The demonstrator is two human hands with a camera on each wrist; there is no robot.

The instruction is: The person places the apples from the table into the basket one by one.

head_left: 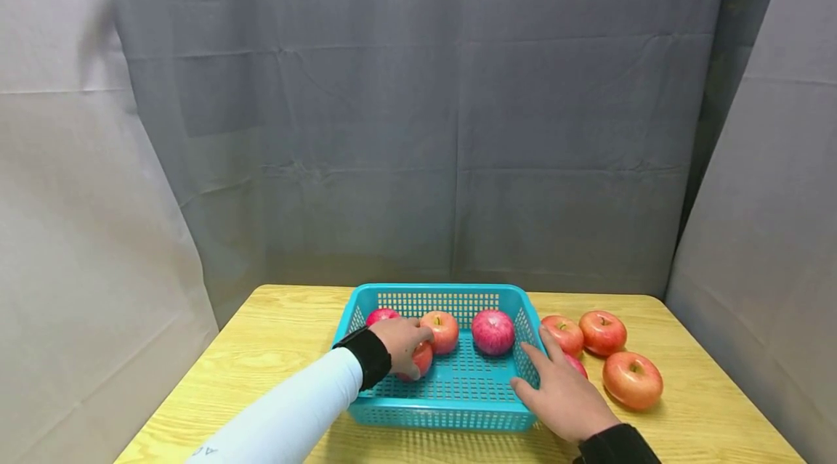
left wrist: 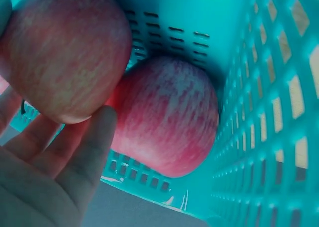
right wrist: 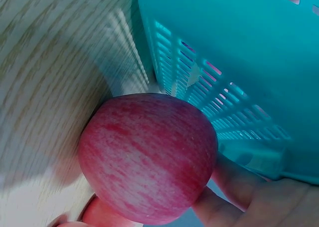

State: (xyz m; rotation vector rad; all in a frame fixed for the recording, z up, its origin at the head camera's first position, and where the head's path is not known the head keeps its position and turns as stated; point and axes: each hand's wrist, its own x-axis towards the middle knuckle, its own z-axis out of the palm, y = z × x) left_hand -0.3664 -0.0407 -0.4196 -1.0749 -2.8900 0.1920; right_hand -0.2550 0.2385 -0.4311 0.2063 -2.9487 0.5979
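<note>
My left hand (head_left: 400,342) reaches into the turquoise basket (head_left: 445,413) and grips a red apple (head_left: 421,360) near its left side. In the left wrist view, fingers and thumb lie around that apple (left wrist: 70,52), right beside a pinker apple (left wrist: 169,117) at the basket wall. My right hand (head_left: 565,395) is at the basket's right rim, fingers spread and extended. A deep pink apple (right wrist: 149,157) stands on the table beside the basket, with the right fingertips right at its side; in the head view the hand partly hides it.
Also in the basket are an orange-red apple (head_left: 439,332) and a deep pink apple (head_left: 492,332). On the wooden table (head_left: 275,333), right of the basket, lie red apples, among them a large one (head_left: 632,380). Grey cloth (head_left: 392,123) hangs behind.
</note>
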